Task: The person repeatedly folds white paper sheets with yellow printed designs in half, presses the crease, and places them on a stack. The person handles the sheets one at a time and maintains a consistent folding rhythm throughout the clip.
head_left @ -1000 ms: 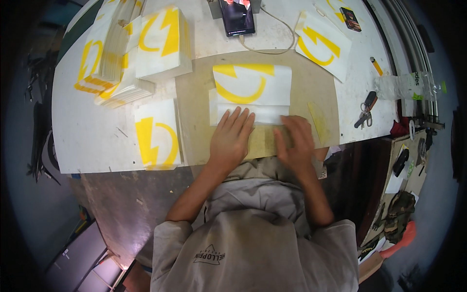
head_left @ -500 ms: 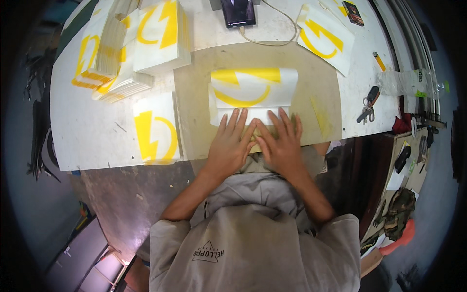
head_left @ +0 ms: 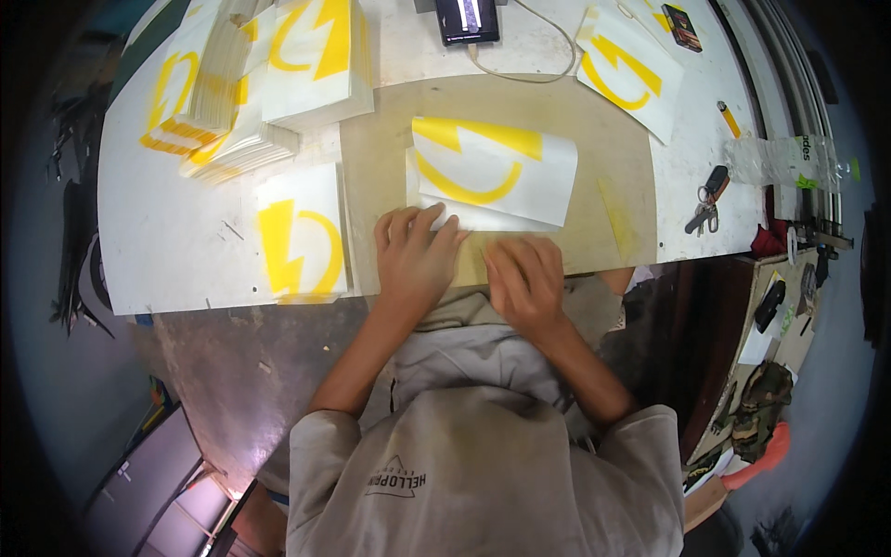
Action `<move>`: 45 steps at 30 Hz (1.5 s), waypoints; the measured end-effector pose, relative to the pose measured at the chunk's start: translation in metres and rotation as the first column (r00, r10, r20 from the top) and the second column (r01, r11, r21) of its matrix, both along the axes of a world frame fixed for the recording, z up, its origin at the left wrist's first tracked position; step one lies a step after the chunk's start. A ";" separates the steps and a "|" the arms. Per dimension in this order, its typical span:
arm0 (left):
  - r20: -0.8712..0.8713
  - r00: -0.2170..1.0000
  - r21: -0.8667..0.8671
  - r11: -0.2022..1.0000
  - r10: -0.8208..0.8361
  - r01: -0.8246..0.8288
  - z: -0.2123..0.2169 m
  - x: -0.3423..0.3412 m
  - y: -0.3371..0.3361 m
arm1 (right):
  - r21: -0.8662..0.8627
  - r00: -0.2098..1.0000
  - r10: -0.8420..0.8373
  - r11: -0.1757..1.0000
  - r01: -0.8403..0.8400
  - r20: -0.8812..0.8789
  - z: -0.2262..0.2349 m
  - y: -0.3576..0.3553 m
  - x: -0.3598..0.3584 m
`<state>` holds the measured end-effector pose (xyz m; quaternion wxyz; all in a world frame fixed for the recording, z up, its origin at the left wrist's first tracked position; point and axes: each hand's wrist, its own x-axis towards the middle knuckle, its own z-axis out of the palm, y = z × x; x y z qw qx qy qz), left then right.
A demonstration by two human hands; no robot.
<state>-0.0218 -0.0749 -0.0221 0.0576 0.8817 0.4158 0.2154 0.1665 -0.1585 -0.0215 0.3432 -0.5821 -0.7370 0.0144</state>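
Observation:
A folded white paper sheet (head_left: pixel 548 186) printed with a yellow bolt and arc lies slightly turned on a tan board. At its near left edge is my left hand (head_left: pixel 408 255), fingers bent and closed on the paper. My right hand (head_left: pixel 527 283) rests by the board's near edge, just short of the sheet. Its fingers are curled together in a pinch; whatever they may hold is hidden. Left of the board sits a flat pile of similarly printed folded paper (head_left: pixel 306 232).
Tall stacks of printed folded paper (head_left: pixel 320 56) stand at the back left. A phone (head_left: pixel 467 20) with a cable is at the back. Toward the right are another printed sheet (head_left: pixel 631 74), a lighter (head_left: pixel 728 120), keys (head_left: pixel 707 202) and a clear plastic bottle (head_left: pixel 780 160).
Both hands have drawn apart from their flat, spread pose on the sheet, and their fingers have curled. My right hand has come nearer, off the paper. The sheet has turned slightly clockwise.

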 end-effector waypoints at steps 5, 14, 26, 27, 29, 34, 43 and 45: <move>0.011 0.997 -0.076 0.994 -0.072 0.072 0.006 0.004 0.024 | -0.149 0.994 -0.052 0.987 0.065 0.095 0.006 0.047 0.026; -0.138 0.959 -0.219 0.952 -0.249 0.215 0.019 -0.001 0.055 | -0.424 0.970 0.136 0.905 -0.039 0.202 0.022 0.058 0.051; -0.226 0.933 -0.305 0.930 -0.279 0.205 0.028 -0.001 0.073 | -0.360 0.955 0.120 0.933 -0.015 0.270 0.021 0.080 0.057; -0.227 0.935 -0.304 0.932 -0.274 0.200 0.027 -0.001 0.072 | -0.359 0.961 0.107 0.933 -0.009 0.255 0.020 0.081 0.055; -0.229 0.937 -0.302 0.934 -0.264 0.190 0.025 -0.001 0.070 | -0.356 0.971 0.081 0.934 0.004 0.224 0.021 0.083 0.051; -0.279 0.920 -0.287 0.938 -0.274 0.193 0.026 -0.001 0.073 | -0.403 0.961 0.142 0.915 -0.035 0.237 0.024 0.086 0.057; -0.312 0.900 -0.317 0.927 -0.304 0.203 0.036 0.004 0.122 | -0.512 0.918 0.252 0.857 -0.064 0.307 0.036 0.132 0.077; -0.340 0.889 -0.311 0.929 -0.307 0.201 0.037 0.009 0.130 | -0.533 0.918 0.255 0.844 -0.058 0.304 0.036 0.142 0.082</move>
